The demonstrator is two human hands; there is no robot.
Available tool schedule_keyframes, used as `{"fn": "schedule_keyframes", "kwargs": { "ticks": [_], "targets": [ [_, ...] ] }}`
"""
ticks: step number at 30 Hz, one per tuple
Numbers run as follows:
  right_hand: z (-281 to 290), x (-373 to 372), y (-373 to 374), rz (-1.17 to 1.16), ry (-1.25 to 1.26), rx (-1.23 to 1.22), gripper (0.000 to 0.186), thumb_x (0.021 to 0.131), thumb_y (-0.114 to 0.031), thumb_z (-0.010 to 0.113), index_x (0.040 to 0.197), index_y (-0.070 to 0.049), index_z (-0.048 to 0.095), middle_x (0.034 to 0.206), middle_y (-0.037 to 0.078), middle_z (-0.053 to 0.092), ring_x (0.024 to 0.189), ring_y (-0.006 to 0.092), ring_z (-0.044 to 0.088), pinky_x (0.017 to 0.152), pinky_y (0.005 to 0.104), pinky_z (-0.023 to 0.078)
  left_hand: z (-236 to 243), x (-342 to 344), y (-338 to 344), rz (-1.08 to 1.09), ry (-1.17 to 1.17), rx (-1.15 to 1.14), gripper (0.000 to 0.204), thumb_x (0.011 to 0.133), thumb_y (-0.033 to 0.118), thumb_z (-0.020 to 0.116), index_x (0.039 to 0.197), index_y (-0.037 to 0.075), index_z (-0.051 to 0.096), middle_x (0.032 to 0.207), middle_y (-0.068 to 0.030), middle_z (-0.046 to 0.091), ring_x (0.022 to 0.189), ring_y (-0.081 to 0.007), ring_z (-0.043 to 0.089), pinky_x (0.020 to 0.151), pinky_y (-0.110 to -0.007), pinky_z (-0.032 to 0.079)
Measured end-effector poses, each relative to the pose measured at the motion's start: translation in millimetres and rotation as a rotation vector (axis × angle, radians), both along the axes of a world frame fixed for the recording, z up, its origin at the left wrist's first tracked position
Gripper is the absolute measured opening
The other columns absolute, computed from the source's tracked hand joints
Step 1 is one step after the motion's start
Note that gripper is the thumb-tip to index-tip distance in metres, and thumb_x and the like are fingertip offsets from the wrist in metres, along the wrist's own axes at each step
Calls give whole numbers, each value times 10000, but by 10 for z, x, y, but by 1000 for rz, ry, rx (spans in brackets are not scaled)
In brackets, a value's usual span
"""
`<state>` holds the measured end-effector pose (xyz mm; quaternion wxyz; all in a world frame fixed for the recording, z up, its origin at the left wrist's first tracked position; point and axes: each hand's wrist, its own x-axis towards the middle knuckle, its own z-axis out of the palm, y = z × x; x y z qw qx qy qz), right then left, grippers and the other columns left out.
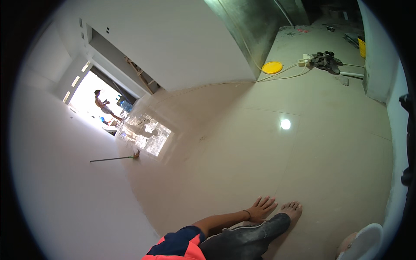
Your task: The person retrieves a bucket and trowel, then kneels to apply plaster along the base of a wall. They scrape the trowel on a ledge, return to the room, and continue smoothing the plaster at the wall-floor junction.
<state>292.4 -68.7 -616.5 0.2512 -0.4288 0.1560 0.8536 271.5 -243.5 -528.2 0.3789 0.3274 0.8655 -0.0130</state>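
My left hand [262, 209] lies with its fingers spread and nothing held in them, next to my bare foot [293, 209]. It seems to rest on the tiled floor [242, 164], palm down. A dark band circles its wrist. The left arm comes out of a navy and coral short sleeve [182, 240], alongside my leg in dusty dark grey trousers [242, 240]. At the lower right edge is a white rounded object [368, 240], with a brownish patch beside it that I cannot make out. No right hand can be made out.
A yellow round lid [272, 67], a power strip [303, 62] with cables and a dark heap [327, 62] lie farther off. A long-handled tool [112, 159] leans by the left wall. Beyond, a wooden ladder [139, 74] and another person [103, 104] stand near a bright doorway.
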Motion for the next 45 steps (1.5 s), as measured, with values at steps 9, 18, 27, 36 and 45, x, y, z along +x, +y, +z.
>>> {"fn": "schedule_keyframes", "kwargs": {
  "ticks": [9,18,27,36,45],
  "targets": [
    [-36,59,115,10,5,11,674,1062,-601,286,1603,-200,280,1588,77,397,1357,323,469,1084,535,348,-314,268,22,-10,-86,398,808,1028,545,423,1658,182,70,1727,-118,5,1586,-363,15,1248,-588,62],
    [-404,1832,1362,503,-811,841,670,1065,-602,282,1601,-201,289,1579,77,418,1343,329,498,1073,541,369,-434,292,-922,149,173,135,928,969,629,526,1645,124,138,1698,-231,71,1569,-442,22,1229,-617,34],
    [-152,4290,1913,1216,-2589,848,666,1067,-603,277,1598,-201,299,1571,78,439,1329,334,526,1062,547,391,-617,481,-379,350,238,-32,779,1008,492,509,1617,143,173,1681,-196,122,1550,-430,93,1213,-624,95],
    [111,4140,1856,1001,-2440,1064,610,1057,-443,443,1563,-113,359,1568,105,417,1419,321,409,1140,551,250,-1189,278,1089,178,301,56,642,1018,443,457,1550,131,279,1615,-161,258,1507,-376,210,1188,-584,179],
    [385,4303,1940,825,-2095,1293,512,958,-316,617,1415,-95,551,1453,136,519,1355,307,457,1104,500,308,-1313,372,1399,22,332,49,531,1029,393,404,1484,119,385,1550,-126,393,1463,-322,327,1162,-543,263]
  ]
}}
